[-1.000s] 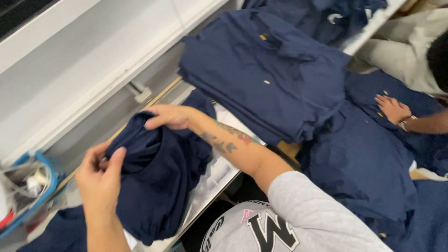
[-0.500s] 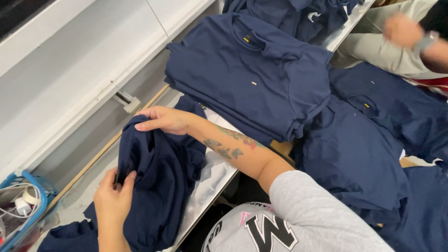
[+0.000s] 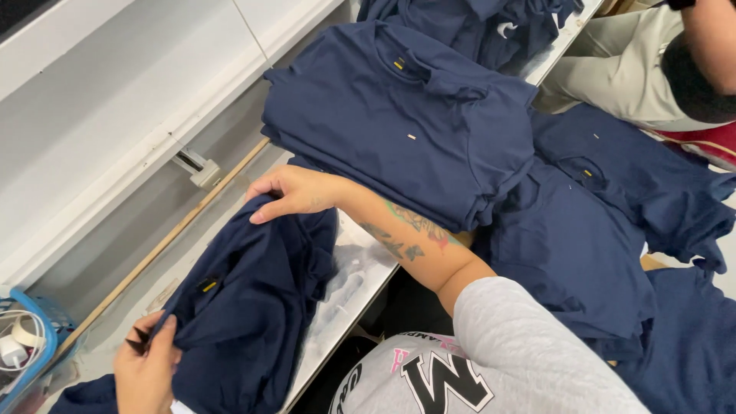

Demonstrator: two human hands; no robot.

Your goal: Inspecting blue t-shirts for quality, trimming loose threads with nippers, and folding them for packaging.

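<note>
Head view: left hand [image 3: 146,372] pinches the near edge of a navy shirt [image 3: 245,307] with fingers closed on the cloth, right hand [image 3: 295,192] lies mostly flat on the shirt's far edge, fingers curled over the fabric; the shirt is draped across the metal table [image 3: 345,287] edge in front of the person. Small yellow tag [image 3: 208,285] sits on the shirt near the left hand, and a folded navy stack [image 3: 399,115] just beyond the right hand carries one too. Bare strip of table between shirt and stack; blue basket [image 3: 34,345] at far left, wooden rod [image 3: 165,245] along the wall.
</note>
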